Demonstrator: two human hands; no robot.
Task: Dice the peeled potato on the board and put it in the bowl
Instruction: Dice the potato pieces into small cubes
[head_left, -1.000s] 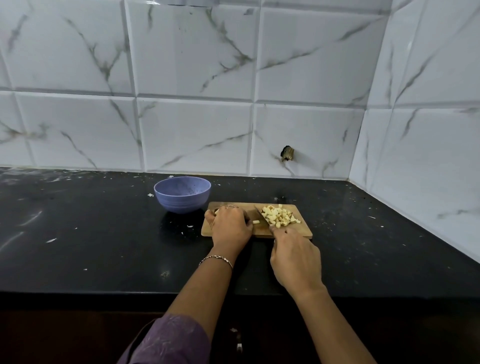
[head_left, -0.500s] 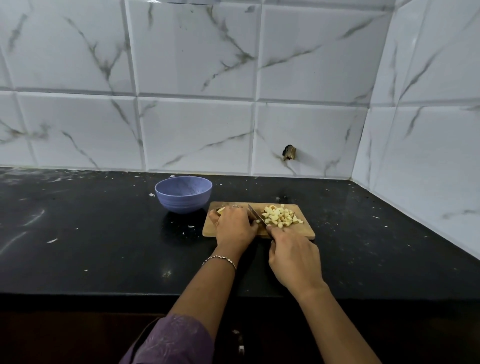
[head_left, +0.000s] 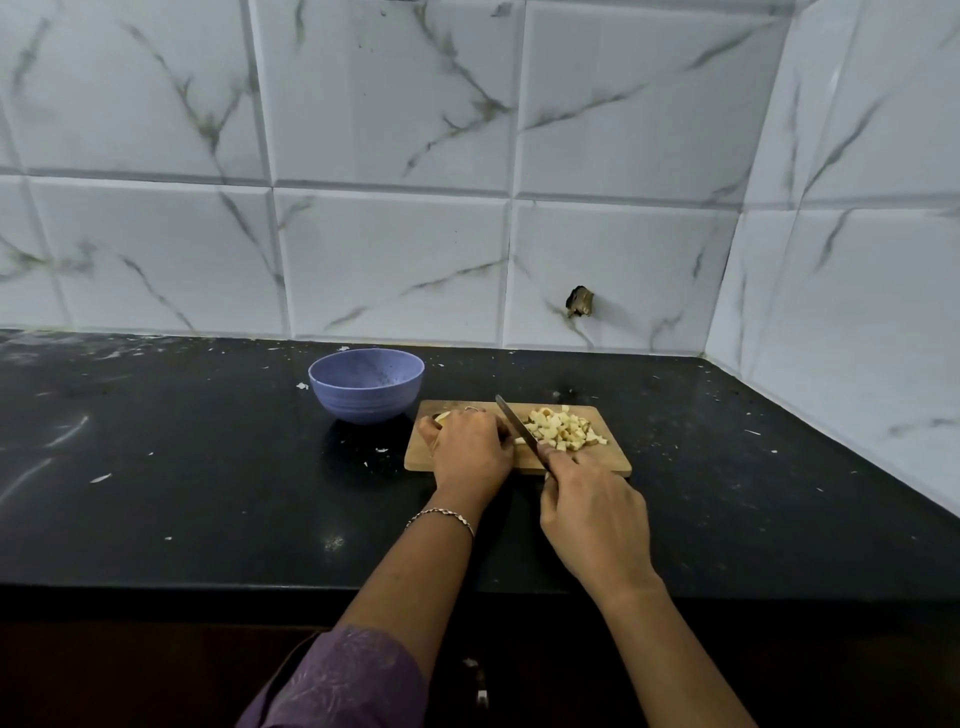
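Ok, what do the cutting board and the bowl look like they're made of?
The cutting board looks like wood or bamboo: matte tan, faint grain. The bowl is probably plastic or fibre composite: matte lavender, dark speckles, ridges; ceramic can't be ruled out.

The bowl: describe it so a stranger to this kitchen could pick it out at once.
Start at the black countertop under the white marbled wall tiles. Near the wall, just left of the wooden cutting board, stands the bowl. It is the only round, lavender-blue thing there, and the diced potato lies on the board, none of it visible in the bowl.
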